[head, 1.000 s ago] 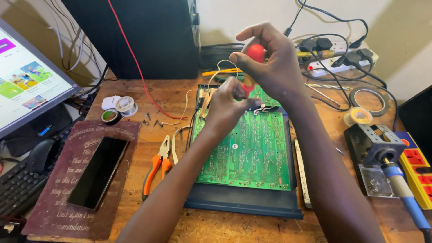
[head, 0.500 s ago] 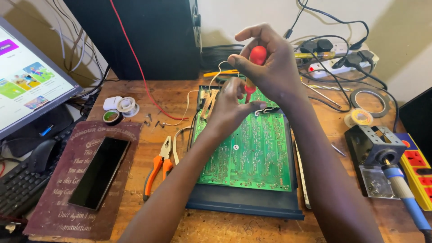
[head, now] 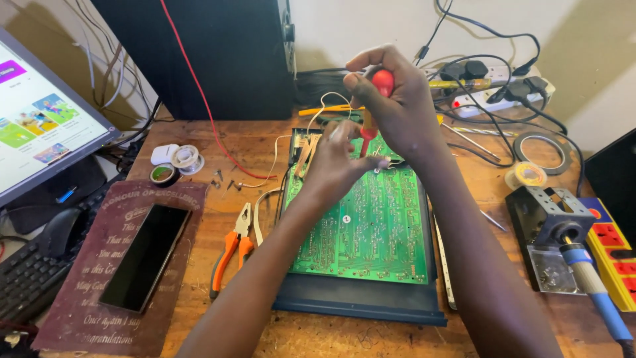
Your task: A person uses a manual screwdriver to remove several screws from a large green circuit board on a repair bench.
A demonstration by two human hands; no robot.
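Right hand [head: 404,109] fingers are wrapped tight round the red-handled screwdriver [head: 379,89], standing upright over the green printed circuit board [head: 361,225]. Left hand [head: 338,162] fingers pinch low by its shaft near the tip. I'd keep it vertical, light pressure. Board sits in a dark blue plastic case [head: 358,306], mid-desk.

We have lifted our right hand [head: 397,99] slightly, so the red screwdriver [head: 379,93] handle sits higher above our left hand [head: 338,162], which has barely shifted beneath it.
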